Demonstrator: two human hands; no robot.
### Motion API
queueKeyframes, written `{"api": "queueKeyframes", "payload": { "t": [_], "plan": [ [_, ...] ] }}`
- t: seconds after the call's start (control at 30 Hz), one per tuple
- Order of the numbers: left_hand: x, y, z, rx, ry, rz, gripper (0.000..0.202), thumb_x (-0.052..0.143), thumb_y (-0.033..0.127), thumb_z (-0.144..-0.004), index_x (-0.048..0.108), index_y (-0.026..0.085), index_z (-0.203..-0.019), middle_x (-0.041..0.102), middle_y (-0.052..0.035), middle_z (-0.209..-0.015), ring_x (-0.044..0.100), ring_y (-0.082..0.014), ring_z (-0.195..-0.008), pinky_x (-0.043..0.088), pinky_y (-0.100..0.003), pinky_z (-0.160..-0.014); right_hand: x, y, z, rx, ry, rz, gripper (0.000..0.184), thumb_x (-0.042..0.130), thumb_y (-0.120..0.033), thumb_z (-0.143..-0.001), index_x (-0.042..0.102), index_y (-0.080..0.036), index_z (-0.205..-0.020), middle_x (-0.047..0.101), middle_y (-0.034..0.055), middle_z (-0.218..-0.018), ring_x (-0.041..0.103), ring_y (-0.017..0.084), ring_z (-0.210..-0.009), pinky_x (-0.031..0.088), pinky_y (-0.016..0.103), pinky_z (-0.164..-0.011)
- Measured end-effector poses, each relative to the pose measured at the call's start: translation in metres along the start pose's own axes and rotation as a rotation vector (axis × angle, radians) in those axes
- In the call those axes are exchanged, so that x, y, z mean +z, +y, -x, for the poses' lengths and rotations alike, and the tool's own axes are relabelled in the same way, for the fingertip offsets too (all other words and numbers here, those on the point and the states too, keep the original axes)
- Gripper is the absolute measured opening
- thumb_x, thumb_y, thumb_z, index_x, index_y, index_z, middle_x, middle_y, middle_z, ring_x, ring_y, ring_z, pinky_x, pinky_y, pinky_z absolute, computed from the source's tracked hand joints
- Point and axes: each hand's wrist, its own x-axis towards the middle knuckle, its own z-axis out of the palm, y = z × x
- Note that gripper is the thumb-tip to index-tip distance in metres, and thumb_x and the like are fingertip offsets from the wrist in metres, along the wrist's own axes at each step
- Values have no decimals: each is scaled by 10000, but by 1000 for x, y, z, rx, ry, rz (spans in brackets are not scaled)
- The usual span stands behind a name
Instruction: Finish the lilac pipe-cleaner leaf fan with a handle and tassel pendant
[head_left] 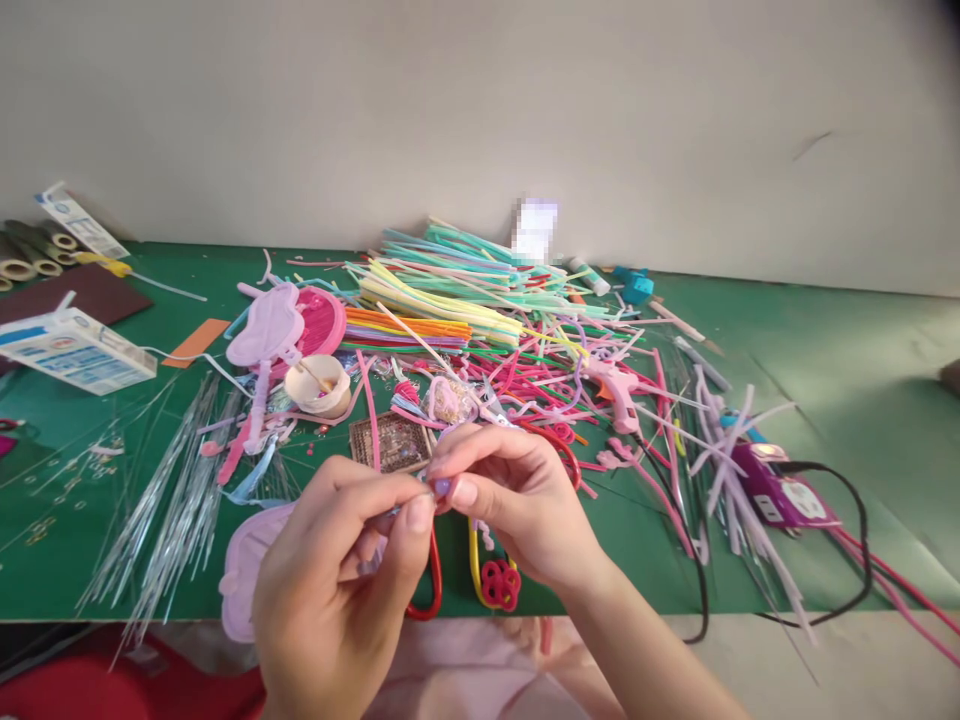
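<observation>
Both hands meet above the front edge of the green table. A small purple bead (442, 487) is pinched between thumb and index finger of my right hand (529, 495). My left hand (341, 565) is closed right beside it, its thumb and index fingertips pressed together on something too small to make out. Behind the fingers stands a brown woven tray (390, 440) of small beads, partly covered. A red pipe-cleaner loop (433, 590) and a yellow one with a red flower (500, 585) lie below the hands. At the left, my hand partly hides a lilac fuzzy shape (244, 575).
Pipe cleaners in bundles (450, 290) fill the middle. A white cup (319, 388) stands by a lilac paddle-like piece (266, 325). A pink glue gun (619, 390) lies right, its black cable near a purple box (784, 490). Silvery strands (169, 500) spread left near a white-blue box (79, 350).
</observation>
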Motion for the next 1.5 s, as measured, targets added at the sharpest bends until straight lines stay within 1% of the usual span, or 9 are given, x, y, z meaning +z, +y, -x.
{"api": "queueKeyframes", "payload": {
  "t": [0.23,0.43,0.6,0.77,0.93,1.07,1.27,1.37,1.5],
  "plan": [
    [-2,-6,-2,79,-18,-63,67,575,232,-927,614,257,-879,588,43,-740,559,-82,-579,414,-230,-488,0,4,-2,6,2,-54,109,801,-198,-776,781,-282,-843,741,-30,-846,662,105,-794,556,226,-748],
    [-1,-3,-1,57,12,-114,88,556,246,-937,618,258,-876,587,39,-729,554,-92,-569,423,-247,-498,2,6,-1,40,43,-47,100,829,-234,-739,775,-265,-816,747,-19,-830,671,122,-763,575,249,-728],
    [-1,-7,-2,90,-12,-111,83,572,225,-922,626,261,-870,600,38,-719,568,-97,-562,424,-245,-487,0,8,-1,29,48,-32,113,821,-201,-740,776,-267,-819,745,-18,-828,671,117,-764,582,238,-723],
    [-3,-13,-3,116,-48,-114,79,579,201,-913,620,257,-875,620,32,-737,604,-108,-596,447,-238,-497,1,2,-1,-3,74,82,94,822,-223,-732,776,-253,-808,737,0,-816,678,143,-761,595,264,-690],
    [-3,-16,-4,113,-85,-91,78,579,201,-909,617,252,-862,599,49,-711,573,-89,-556,436,-231,-506,1,-6,-1,-82,74,224,61,797,-210,-766,783,-251,-809,732,7,-808,677,143,-786,580,263,-724],
    [0,-19,-4,115,-113,-82,104,575,176,-910,625,242,-847,626,40,-731,599,-100,-606,450,-237,-551,-2,-6,0,-107,90,357,30,782,-248,-793,775,-244,-822,731,20,-817,671,150,-774,571,272,-703],
    [-1,-24,-5,153,-137,-58,126,583,126,-902,624,232,-848,634,29,-746,604,-102,-655,453,-226,-586,-7,-3,1,-133,97,481,129,800,-342,-777,751,-222,-784,731,25,-776,666,155,-726,550,278,-667],
    [-3,-25,-6,115,-184,-8,126,587,151,-902,638,229,-817,608,33,-708,569,-95,-616,440,-216,-558,-8,-4,0,-206,71,572,119,782,-333,-801,741,-228,-761,736,20,-748,667,156,-716,543,290,-689],
    [-1,-23,-7,-87,-223,73,190,585,262,-909,662,221,-740,601,24,-674,551,-108,-585,426,-231,-529,-10,-4,1,-287,47,622,89,775,-300,-811,740,-227,-775,740,18,-749,672,152,-712,539,284,-680]
  ]
}}
